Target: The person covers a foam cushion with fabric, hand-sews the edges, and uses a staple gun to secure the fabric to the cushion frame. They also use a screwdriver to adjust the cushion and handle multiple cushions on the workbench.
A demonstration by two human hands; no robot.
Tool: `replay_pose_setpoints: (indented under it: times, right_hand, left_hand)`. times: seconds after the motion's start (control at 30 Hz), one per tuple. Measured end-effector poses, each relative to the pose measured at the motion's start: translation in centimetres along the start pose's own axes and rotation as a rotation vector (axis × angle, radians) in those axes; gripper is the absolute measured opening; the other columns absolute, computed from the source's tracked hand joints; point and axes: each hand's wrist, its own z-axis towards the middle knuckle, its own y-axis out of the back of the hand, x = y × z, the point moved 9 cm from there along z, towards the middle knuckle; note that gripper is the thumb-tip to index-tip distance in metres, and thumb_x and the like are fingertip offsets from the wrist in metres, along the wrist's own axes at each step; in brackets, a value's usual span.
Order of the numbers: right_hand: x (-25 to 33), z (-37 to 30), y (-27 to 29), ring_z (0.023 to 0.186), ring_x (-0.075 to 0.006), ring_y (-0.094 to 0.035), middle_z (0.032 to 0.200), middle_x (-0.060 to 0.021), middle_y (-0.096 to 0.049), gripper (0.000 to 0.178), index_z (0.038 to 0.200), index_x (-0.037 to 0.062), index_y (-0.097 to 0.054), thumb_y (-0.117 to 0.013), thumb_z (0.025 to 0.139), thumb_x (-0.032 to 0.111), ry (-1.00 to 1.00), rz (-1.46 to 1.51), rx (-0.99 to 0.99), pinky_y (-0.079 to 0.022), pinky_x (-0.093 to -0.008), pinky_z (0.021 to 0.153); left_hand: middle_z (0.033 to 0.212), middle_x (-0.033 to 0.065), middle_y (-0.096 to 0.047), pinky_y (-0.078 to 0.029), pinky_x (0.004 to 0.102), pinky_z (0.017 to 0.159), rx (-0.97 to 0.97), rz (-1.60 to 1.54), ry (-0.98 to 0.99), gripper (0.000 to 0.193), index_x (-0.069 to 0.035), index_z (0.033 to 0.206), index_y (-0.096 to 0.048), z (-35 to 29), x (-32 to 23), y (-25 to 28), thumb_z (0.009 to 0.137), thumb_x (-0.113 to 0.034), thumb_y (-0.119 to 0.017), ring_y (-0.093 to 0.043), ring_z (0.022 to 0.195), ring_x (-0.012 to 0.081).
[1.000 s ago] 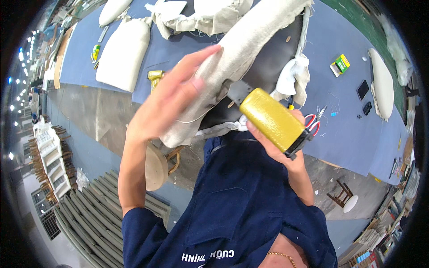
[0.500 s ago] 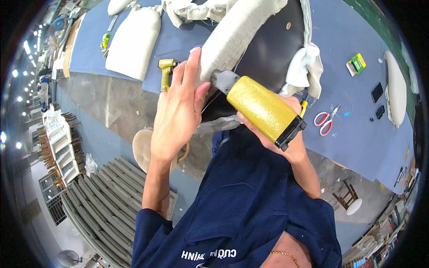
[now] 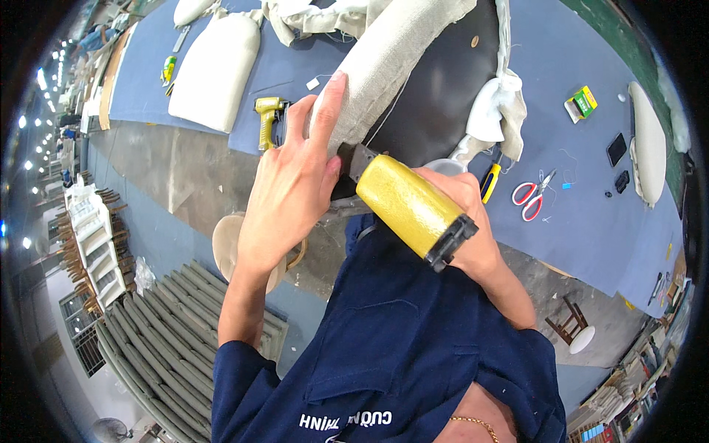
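Staple gun (image 3: pixel 410 210) lies crosswise to the cream padded edge (image 3: pixel 384 77)

Your right hand (image 3: pixel 471 221) is clamped around the staple gun, most of its grip hidden beneath the gold body. The gun slants up and to the left, its nose at the near end of the padded edge, which runs from there up and to the right. You cannot tell whether they touch.

Your left hand (image 3: pixel 288 181) is nearer that edge: the index finger lies on it, the thumb just beside the nose; whether the hand pinches underneath, you cannot tell.

To the edge's right lies the black panel (image 3: pixel 450 85). A yellow-handled tool (image 3: pixel 490 182) crowds your right hand, with scissors (image 3: pixel 528 201) beyond; the bare table (image 3: pixel 587 240) offers more room past them. A second gun (image 3: pixel 267 107) sits near your left fingers.
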Motion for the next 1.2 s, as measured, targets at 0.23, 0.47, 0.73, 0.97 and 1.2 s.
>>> replay_pose_setpoints:
  times: [0.23, 0.47, 0.73, 0.97, 1.2]
  right_hand:
    - [0.8, -0.5, 0.9, 0.070, -0.0272, -0.071, 0.085, -0.0120, -0.072, 0.026, 0.101, -0.0022, -0.072, -0.081, 0.080, 0.011, 0.079, -0.086, -0.103, -0.052, -0.0328, 0.064]
    - [0.3, 0.7, -0.2, 0.073, -0.0275, -0.071, 0.089, -0.0111, -0.072, 0.028, 0.104, 0.0006, -0.072, -0.082, 0.081, 0.012, 0.128, -0.050, -0.133, -0.052, -0.0331, 0.067]
    - [-0.1, 0.6, -1.7, 0.075, -0.0330, -0.072, 0.086, -0.0174, -0.072, 0.039, 0.111, -0.0005, -0.069, -0.081, 0.075, 0.010, 0.021, 0.039, 0.002, -0.053, -0.0342, 0.067]
    - [-1.0, -0.1, -3.1, 0.075, -0.0376, -0.072, 0.078, -0.0218, -0.068, 0.040, 0.109, -0.0002, -0.067, -0.080, 0.072, 0.010, -0.063, 0.034, 0.076, -0.053, -0.0371, 0.063]
    - [-1.1, -0.6, -3.4, 0.073, -0.0333, -0.073, 0.082, -0.0193, -0.071, 0.042, 0.110, -0.0035, -0.067, -0.080, 0.075, 0.015, -0.005, 0.047, 0.080, -0.053, -0.0346, 0.064]
  left_hand:
    - [0.149, 0.0191, -0.050, -0.040, 0.0372, 0.111, 0.102, -0.654, 0.056, 0.059, -0.004, 0.157, -0.037, 0.5, 4.2, 0.9, 0.104, -0.025, -0.053, -0.056, 0.130, 0.0286]
    - [0.146, 0.0186, -0.054, -0.043, 0.0397, 0.108, 0.027, -0.488, 0.199, 0.058, -0.004, 0.150, -0.043, -1.8, 6.3, -0.7, 0.110, -0.045, -0.035, -0.058, 0.127, 0.0332]
    - [0.137, 0.0198, -0.053, -0.058, 0.0489, 0.075, -0.146, 0.066, 0.122, 0.072, -0.018, 0.158, -0.033, -3.3, 2.9, 0.1, 0.094, -0.012, -0.065, -0.068, 0.097, 0.0425]
    - [0.139, 0.0205, -0.051, -0.059, 0.0474, 0.077, -0.100, 0.061, 0.122, 0.083, -0.021, 0.159, -0.032, -3.4, 3.1, -0.2, 0.086, -0.004, -0.068, -0.069, 0.092, 0.0412]
    - [0.145, 0.0205, -0.048, -0.056, 0.0445, 0.094, 0.009, -0.038, 0.073, 0.090, -0.017, 0.159, -0.031, -2.7, 2.2, 0.6, 0.080, 0.001, -0.068, -0.068, 0.105, 0.0403]
